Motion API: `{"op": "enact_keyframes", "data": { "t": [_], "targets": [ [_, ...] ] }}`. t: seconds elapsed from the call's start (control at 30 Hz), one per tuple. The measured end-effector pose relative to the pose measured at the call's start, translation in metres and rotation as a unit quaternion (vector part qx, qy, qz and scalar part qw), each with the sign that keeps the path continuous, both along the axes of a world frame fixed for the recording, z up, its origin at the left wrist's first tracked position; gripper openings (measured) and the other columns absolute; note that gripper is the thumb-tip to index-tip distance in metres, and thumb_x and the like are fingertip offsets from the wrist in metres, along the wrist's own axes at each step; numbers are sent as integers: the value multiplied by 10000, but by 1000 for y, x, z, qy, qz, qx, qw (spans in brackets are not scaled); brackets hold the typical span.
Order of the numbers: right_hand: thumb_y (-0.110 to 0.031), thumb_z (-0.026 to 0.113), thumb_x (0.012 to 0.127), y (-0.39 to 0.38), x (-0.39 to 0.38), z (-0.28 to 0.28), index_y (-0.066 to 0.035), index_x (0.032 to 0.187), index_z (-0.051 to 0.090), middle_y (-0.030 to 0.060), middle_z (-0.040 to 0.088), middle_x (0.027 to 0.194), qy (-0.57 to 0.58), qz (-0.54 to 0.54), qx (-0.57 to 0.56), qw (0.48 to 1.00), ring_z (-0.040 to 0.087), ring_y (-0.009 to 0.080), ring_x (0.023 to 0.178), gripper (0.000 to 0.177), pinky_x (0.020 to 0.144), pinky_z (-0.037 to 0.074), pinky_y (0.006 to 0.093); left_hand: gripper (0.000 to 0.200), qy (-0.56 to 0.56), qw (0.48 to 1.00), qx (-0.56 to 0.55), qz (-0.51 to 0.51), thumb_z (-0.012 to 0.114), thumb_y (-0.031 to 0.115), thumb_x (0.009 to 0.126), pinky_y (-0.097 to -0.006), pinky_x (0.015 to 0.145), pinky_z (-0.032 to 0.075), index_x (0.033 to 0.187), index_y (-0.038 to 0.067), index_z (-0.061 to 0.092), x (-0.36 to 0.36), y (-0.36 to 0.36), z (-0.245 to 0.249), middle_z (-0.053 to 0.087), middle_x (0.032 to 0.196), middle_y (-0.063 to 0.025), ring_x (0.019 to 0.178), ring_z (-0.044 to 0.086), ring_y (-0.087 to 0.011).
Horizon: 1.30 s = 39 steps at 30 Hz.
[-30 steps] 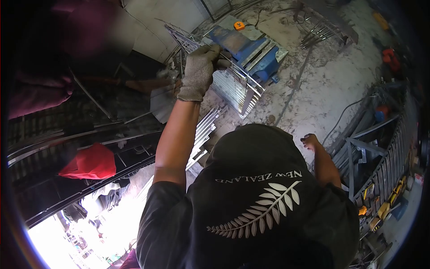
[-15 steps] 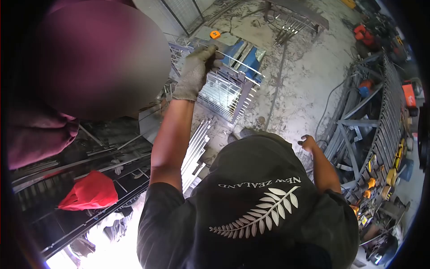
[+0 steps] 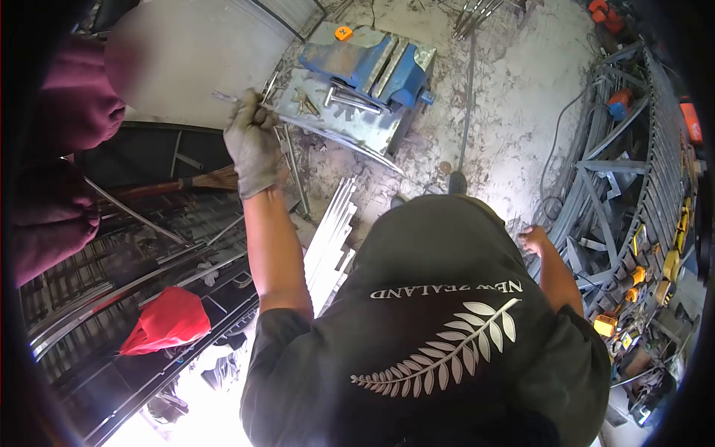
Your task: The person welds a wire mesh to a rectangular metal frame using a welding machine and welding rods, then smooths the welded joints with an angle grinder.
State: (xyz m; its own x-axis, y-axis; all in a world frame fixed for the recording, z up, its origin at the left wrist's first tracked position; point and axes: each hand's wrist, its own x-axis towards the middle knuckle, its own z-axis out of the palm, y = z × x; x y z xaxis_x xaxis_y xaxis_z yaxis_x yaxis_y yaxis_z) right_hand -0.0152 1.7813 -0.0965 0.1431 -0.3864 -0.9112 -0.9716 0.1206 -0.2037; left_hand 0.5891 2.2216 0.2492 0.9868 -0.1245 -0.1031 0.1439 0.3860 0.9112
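Along the near side of a grey steel-topped stand (image 3: 376,130), I've got a slim silver metal frame (image 3: 335,137), seen almost edge-on. Left hand (image 3: 255,141), in a grubby grey knit glove, is closed round it toward its left end; the rest slants down to the right, so that grip likely steers it from one side. Can't tell if it touches the stand. Silver metal tubes (image 3: 356,101) lie on top, just beside a blue bench vise (image 3: 339,59), probably sited there for a solid base. Orange tape measure (image 3: 343,33) sits beyond, presumably kept handy. Right hand (image 3: 532,238), bare, is well apart, fingers loosely curled; I see nothing in it, can't confirm. Long pale metal bars (image 3: 328,231) lie side by side, likely for tidy stacking.
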Motion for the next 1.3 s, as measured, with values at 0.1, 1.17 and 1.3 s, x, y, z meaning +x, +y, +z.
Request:
{"op": "enact_keyframes", "data": {
  "t": [0.1,1.17,1.3],
  "targets": [
    [-207,862,965,-31,22,-24,-53,1226,705,129,762,920,3,32,-1,999,696,244,700,341,673,556,448,149,5,1000,3,13,688,138,1110,-261,603,407,1030,12,691,-29,6,6,493,705,47,599,422,-81],
    [-177,838,961,-176,125,-7,44,1424,622,207,781,1041,-93,151,-45,983,746,278,808,556,682,583,431,433,18,967,231,111,684,427,1121,-210,547,424,1097,8,788,-75,-22,12,673,820,30,639,563,-44],
    [-175,842,962,-208,104,-21,12,1409,618,188,773,1027,-94,138,-38,985,750,274,817,535,666,575,421,440,1,960,220,174,642,432,1145,-202,576,424,1051,27,784,-91,-38,11,669,804,33,646,572,-44]
  ]
}}
